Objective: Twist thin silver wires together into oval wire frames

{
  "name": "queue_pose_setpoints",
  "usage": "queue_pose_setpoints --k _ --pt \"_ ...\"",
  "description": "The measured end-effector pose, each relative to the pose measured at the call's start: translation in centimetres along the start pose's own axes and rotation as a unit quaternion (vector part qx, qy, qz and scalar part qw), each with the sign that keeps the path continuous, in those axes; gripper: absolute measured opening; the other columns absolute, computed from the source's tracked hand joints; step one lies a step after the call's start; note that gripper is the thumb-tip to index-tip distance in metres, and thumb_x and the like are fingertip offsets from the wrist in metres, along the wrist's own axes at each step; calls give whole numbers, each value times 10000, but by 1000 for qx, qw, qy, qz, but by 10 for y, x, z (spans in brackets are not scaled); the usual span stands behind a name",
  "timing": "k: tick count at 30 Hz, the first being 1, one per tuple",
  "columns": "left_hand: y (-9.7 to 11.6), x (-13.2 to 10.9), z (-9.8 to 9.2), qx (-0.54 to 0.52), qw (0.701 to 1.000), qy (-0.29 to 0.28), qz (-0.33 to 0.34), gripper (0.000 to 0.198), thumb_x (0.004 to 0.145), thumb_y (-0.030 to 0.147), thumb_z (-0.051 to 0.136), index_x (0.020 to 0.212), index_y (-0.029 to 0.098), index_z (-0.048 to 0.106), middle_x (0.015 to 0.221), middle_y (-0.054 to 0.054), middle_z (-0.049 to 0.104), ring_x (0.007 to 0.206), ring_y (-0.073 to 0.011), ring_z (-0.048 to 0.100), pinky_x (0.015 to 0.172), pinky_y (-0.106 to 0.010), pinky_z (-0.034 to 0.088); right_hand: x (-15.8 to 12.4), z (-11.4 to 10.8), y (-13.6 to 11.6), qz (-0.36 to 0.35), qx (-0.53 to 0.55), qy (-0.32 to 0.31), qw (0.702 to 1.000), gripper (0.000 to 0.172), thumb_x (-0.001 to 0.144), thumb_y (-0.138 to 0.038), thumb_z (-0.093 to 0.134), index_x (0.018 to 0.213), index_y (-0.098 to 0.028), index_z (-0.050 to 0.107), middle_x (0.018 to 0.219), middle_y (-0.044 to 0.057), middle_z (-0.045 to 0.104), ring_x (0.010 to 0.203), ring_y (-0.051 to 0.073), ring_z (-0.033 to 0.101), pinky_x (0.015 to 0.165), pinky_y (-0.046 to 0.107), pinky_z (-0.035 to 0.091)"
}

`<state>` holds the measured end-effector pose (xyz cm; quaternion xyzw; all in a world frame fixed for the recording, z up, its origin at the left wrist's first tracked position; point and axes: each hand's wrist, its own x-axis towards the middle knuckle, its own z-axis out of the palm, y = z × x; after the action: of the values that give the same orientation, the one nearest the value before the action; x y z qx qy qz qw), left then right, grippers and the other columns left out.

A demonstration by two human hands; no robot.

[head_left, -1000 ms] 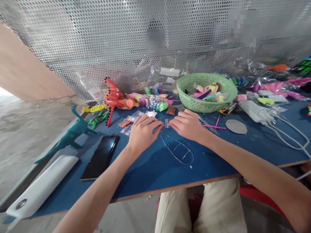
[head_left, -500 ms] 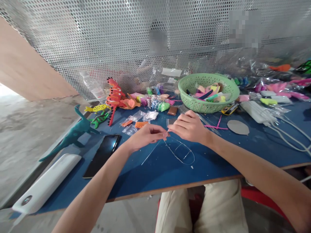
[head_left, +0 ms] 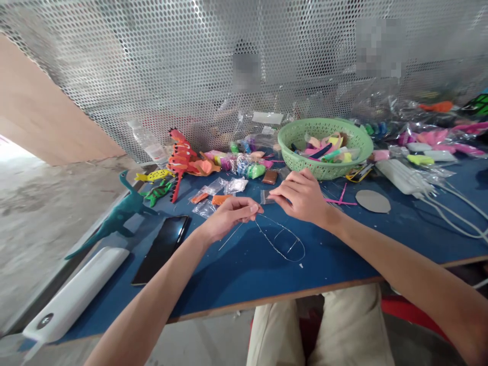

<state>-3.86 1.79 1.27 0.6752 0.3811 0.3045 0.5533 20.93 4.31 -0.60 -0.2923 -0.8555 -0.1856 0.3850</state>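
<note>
My left hand [head_left: 234, 214] pinches a thin wire frame [head_left: 288, 228] between thumb and forefinger. The twisted silvery wire bends into a long loop with small crosspieces inside, hanging over the blue table to the right of that hand. A straight wire end [head_left: 230, 238] sticks out below the left fingers. My right hand [head_left: 299, 195] is a short way to the right, thumb and fingers closed together; whatever lies between them is too small to make out. Right at its fingertips is a small clear bag [head_left: 264, 196], and a brown packet [head_left: 270, 177] lies just beyond.
A green basket [head_left: 286, 152] with coloured clay pieces stands behind my right hand. To the left are a teal dinosaur [head_left: 114, 216], a phone [head_left: 160, 250] and a white power bank [head_left: 76, 295]. Orange packets [head_left: 221, 200] lie ahead; a grey oval card [head_left: 372, 201] and white cables sit right.
My right hand has drawn away from the left fingertips, slightly to the right. My left hand keeps its pinch on the wire frame, which has barely shifted.
</note>
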Motion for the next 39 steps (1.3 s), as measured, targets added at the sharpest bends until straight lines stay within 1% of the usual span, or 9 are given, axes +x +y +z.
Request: queue_pose_setpoints --k 5,11,14,17,20,25,29,31,39 --pt "2 -1 -1 5 1000 3 -6 234 861 417 698 819 187 723 811 -55 713 620 -112 549 564 -266 421 -1 -3 9 -9 -27 5 1000 126 980 -299 583 929 -259 692 833 -16 738 836 189 562 770 382 310" --pt "0 -2 10 -18 999 -19 -30 208 843 393 707 801 189 710 777 -39 695 660 -127 571 622 -283 428 -3 -2 -9 -99 -37 -18 994 129 1000 -265 560 1028 -287 684 811 -43 715 826 160 539 768 362 309" --pt "0 -3 13 -28 999 -25 -30 242 842 405 719 775 173 697 742 -33 663 623 -108 522 577 -260 378 -2 -4 -13 -117 -32 -11 993 128 992 -244 574 1034 -300 680 799 -60 720 810 151 542 757 358 305" --pt "1 -3 14 -39 999 -19 -18 247 850 406 721 799 166 692 702 -5 612 563 -80 434 524 -237 302 0 -6 -11 -83 -16 23 996 68 959 -278 629 1002 -285 681 808 -58 735 797 162 547 746 365 302" --pt "1 -4 13 -55 998 -7 -8 254 848 399 729 794 157 674 705 0 599 563 -76 427 521 -232 292 1 -4 -7 -37 9 59 998 34 933 -264 664 963 -263 679 795 -53 738 791 166 560 754 368 305" --pt "-1 -4 8 -94 995 4 22 258 861 372 720 755 148 649 796 -25 627 584 -77 435 534 -241 291 0 -2 2 30 19 64 997 68 947 -278 641 904 -249 686 720 -37 713 761 174 568 742 372 301" --pt "-3 -4 3 -132 991 6 27 235 858 359 721 766 151 661 724 -8 579 570 -79 418 526 -241 261 -1 1 8 73 39 57 995 128 967 -264 600 868 -242 678 744 -27 723 743 171 576 757 370 320" --pt "-2 -4 2 -134 991 4 16 246 853 370 723 764 147 669 702 -4 568 564 -77 413 525 -239 255 -1 2 8 62 42 50 996 126 974 -266 593 882 -242 675 747 -23 724 754 174 584 762 370 327" --pt "-6 -1 11 -82 996 -19 -33 255 834 380 737 770 143 668 782 -40 657 603 -83 454 561 -236 301 -2 -2 -12 -78 -5 11 997 102 961 -240 623 1039 -285 670 806 -51 736 814 167 571 769 365 317"
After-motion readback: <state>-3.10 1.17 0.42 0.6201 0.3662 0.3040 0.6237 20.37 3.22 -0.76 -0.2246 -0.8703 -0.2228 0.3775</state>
